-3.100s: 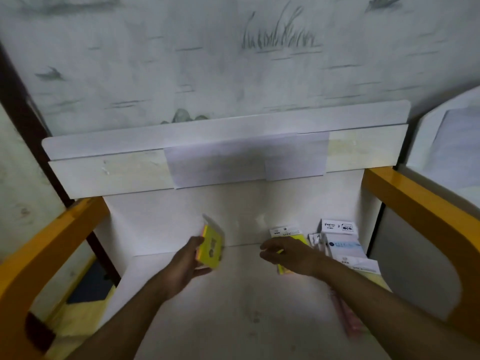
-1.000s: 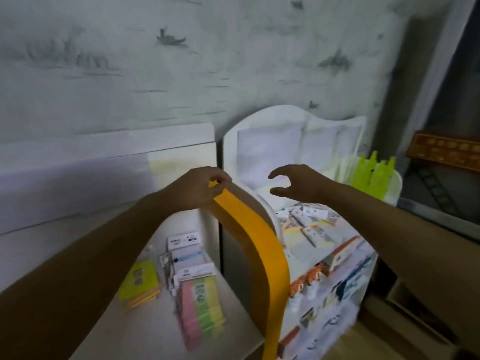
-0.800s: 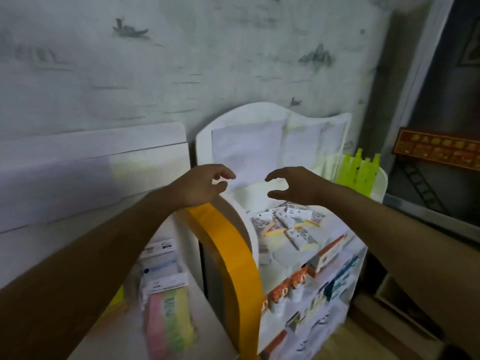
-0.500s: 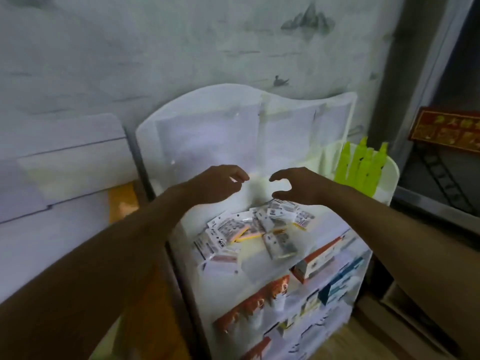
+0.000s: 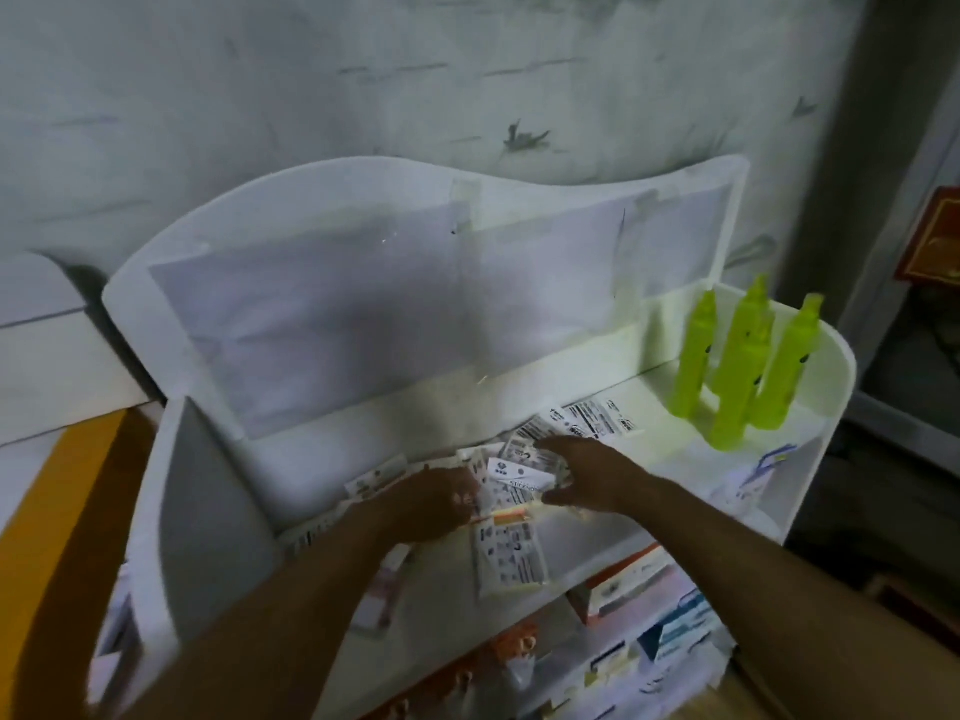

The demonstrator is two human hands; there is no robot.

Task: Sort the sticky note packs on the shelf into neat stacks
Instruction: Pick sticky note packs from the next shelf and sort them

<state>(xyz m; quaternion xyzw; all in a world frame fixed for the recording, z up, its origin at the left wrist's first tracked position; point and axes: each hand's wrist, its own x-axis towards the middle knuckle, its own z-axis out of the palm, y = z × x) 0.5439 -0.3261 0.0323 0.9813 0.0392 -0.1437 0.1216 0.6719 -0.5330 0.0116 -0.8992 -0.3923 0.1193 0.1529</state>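
— Where are your hands right now?

— Both down on the top tier of the white shelf [image 5: 218, 511], in the loose pile of sticky note packs [image 5: 511, 558]. My left hand [image 5: 431, 504] lies knuckles-up on the pile's left side, fingers curled onto the packs; whether it truly grips one, I cannot tell — the fingertips are hidden. My right hand [image 5: 587, 478] is spread wide, thumb low and fingers reaching over, cupping a white-labelled pack [image 5: 519, 478] that sits between my two hands.

— And the rest of the packs?

— Scattered, not stacked. One lies flat just below my hands, label up. More fan out beyond my right fingertips towards the back panel, and a few show past my left hand and under my left forearm.

— Anything else nearby?

— Green highlighters [image 5: 743, 366] stand upright well to the right of my right hand. Lower tiers with boxes [image 5: 628, 584] sit beneath my right forearm, blurred.
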